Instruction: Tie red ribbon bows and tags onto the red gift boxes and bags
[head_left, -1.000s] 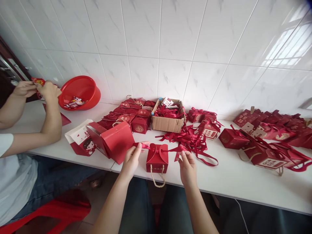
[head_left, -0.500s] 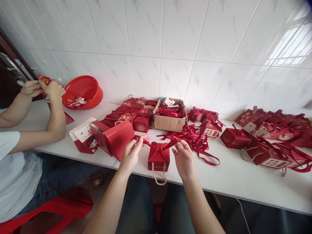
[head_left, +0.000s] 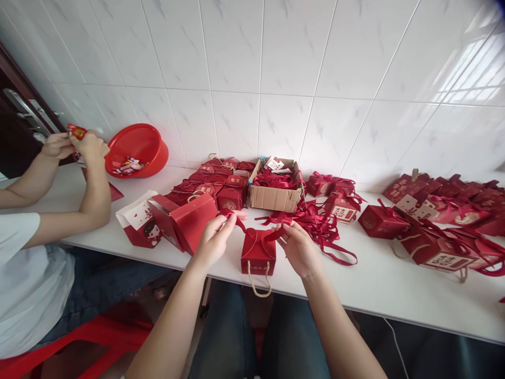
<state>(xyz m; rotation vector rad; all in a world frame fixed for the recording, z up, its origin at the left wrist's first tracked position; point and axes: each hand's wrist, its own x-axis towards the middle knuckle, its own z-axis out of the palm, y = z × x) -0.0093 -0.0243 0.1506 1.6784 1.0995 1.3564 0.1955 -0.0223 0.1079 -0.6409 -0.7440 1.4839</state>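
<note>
A small red gift box (head_left: 258, 255) stands upright near the table's front edge, its rope handle (head_left: 260, 289) hanging over the front. From its top, a red ribbon (head_left: 275, 235) runs out to both sides. My left hand (head_left: 218, 234) pinches the ribbon's left end, up and left of the box. On the other side my right hand (head_left: 298, 245) has the right end between thumb and fingers. Neither hand touches the box body, as far as I can see.
Loose red ribbons (head_left: 315, 229) lie behind my right hand, beside a cardboard box (head_left: 274, 200) of ribbons. More red boxes (head_left: 437, 252) crowd the right. Larger red boxes (head_left: 189, 221) stand left. At far left a co-worker's hands (head_left: 89, 145) hold a red packet near a red basin (head_left: 158, 158).
Both hands still grip the ribbon ends; my right hand has shifted slightly, and its ribbon side looks less stretched out. The view has moved a little.
</note>
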